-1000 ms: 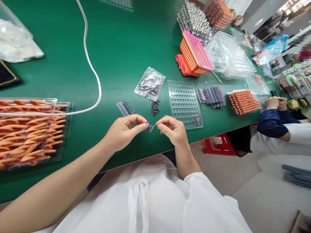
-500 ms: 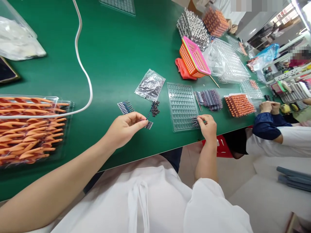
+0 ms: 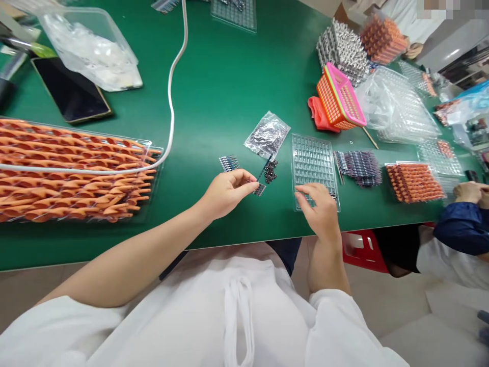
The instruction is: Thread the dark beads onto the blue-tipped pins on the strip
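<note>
My left hand (image 3: 231, 192) pinches a thin dark stick (image 3: 265, 167) between thumb and forefinger. Its upper end leans over a small heap of dark beads (image 3: 271, 172). Just below the fingertips lies a little group of small striped pieces (image 3: 260, 190), and behind the hand is a row of thin blue-and-white pieces (image 3: 228, 163). My right hand (image 3: 321, 206) is open above the near part of a clear plastic tray (image 3: 311, 158), thumb and forefinger apart, nothing visible between them. That hand covers the tray's near right corner, where a bit of something dark peeks out.
A bag of dark beads (image 3: 267, 135) lies behind the heap. Right of the tray are dark striped pieces (image 3: 361, 167) and stacked orange pieces (image 3: 414, 182). Baskets (image 3: 340, 99) stand farther back. A white cable (image 3: 170, 102) crosses an orange-filled tray (image 3: 76, 173); a co-worker's hands (image 3: 471, 192) are far right.
My right hand has come away from the dark spiky pieces at the tray's near right corner, moved left and opened. My left hand keeps its pinch. The view has swung left.
</note>
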{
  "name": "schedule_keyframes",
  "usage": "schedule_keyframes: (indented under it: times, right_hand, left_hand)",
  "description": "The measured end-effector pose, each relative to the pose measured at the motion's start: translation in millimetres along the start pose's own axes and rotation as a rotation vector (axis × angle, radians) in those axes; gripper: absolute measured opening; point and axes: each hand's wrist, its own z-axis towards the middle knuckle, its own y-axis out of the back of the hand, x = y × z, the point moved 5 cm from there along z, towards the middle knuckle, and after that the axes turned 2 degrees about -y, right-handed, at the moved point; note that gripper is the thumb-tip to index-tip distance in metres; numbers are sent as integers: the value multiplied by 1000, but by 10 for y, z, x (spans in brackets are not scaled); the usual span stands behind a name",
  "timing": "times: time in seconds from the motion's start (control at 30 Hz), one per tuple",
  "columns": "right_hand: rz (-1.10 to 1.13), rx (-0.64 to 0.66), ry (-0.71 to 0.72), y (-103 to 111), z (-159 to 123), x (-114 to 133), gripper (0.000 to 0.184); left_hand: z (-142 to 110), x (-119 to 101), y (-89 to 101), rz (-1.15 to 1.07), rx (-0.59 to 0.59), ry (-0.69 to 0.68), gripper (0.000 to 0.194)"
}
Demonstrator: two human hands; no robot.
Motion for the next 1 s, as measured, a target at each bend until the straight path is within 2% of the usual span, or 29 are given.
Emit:
schedule_keyframes:
  times: [0.17, 0.3, 0.43, 0.63, 0.83, 1.0]
  right_hand:
    - [-151, 176, 69, -417, 277, 182, 21]
    - [-267, 232, 98, -585, 349, 184, 23]
    - [-233, 257, 102, -575, 272, 191, 20]
    - [-186, 174, 49, -465, 192, 186, 19]
    - [-214, 224, 97, -592, 218, 246, 16]
    - [-266, 188, 162, -659, 212, 224, 16]
  left_hand:
    - [19, -23, 51, -10, -48, -31, 24]
    - [18, -31, 57, -41, -54, -42, 23]
    - [18, -19, 47, -34, -42, -36, 21]
    - [11, -4, 30, -38, -15, -25, 21]
    - [39, 30, 17, -70, -22, -36, 18]
    - [53, 42, -20, -125, -26, -32, 12]
